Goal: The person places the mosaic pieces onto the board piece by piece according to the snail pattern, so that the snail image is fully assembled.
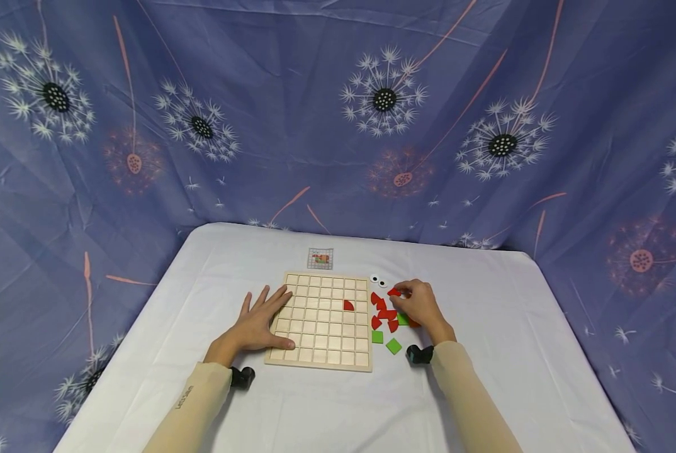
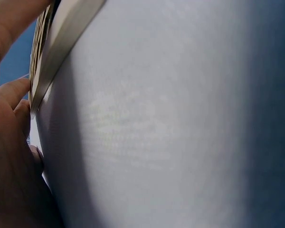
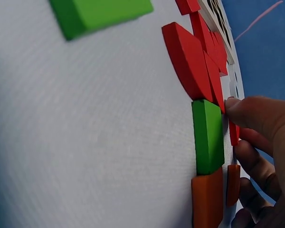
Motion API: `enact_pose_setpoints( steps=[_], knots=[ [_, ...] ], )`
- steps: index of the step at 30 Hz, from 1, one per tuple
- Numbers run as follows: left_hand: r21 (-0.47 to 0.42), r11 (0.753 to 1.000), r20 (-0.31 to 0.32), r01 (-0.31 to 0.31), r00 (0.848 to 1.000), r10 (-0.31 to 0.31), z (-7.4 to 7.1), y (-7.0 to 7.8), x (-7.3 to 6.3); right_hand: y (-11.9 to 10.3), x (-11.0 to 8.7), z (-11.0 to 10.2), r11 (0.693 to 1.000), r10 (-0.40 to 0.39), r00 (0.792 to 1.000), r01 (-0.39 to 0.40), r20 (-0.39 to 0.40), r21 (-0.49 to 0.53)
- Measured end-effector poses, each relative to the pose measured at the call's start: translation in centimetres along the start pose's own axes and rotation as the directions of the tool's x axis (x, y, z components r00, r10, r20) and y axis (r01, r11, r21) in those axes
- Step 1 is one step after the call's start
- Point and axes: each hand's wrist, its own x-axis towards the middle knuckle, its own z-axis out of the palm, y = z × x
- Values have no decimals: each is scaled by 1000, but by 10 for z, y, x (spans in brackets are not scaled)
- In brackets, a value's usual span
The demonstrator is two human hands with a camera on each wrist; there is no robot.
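A wooden grid board (image 1: 321, 321) lies on the table with one red quarter-circle piece (image 1: 349, 305) in a cell at its right. My left hand (image 1: 259, 324) rests spread over the board's left edge, thumb and fingers straight; the left wrist view shows fingers against the rim (image 2: 61, 52). Right of the board, my right hand (image 1: 423, 305) pinches a red piece (image 3: 234, 133) between thumb and fingers. Beside it lie several loose red pieces (image 3: 185, 59), a green block (image 3: 208, 137) and an orange block (image 3: 207, 197). Part of the held piece is hidden by the fingers.
Beyond the board lies a small picture card (image 1: 320, 258) with a coloured figure on a grid. Two round eye pieces (image 1: 382, 284) sit near the board's upper right corner. Green squares (image 1: 394, 346) lie nearer me. A patterned blue curtain (image 1: 292, 126) hangs behind the white-covered table (image 1: 485, 302).
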Motion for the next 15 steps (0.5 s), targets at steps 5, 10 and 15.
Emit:
enact_pose_setpoints(
  steps=[5,10,15],
  knots=[
    [0,1000,-1,1,1000,-1,0,0,-1,-1,1,0,1000,-6,1000,6,1,4],
    [-2,1000,5,1,1000,-1,-1,1,-1,-1,0,0,1000,-4,1000,4,9,6],
    [5,1000,7,5,1000,-5,0,1,-1,0,0,-1,1000,-7,1000,7,15,7]
  ],
)
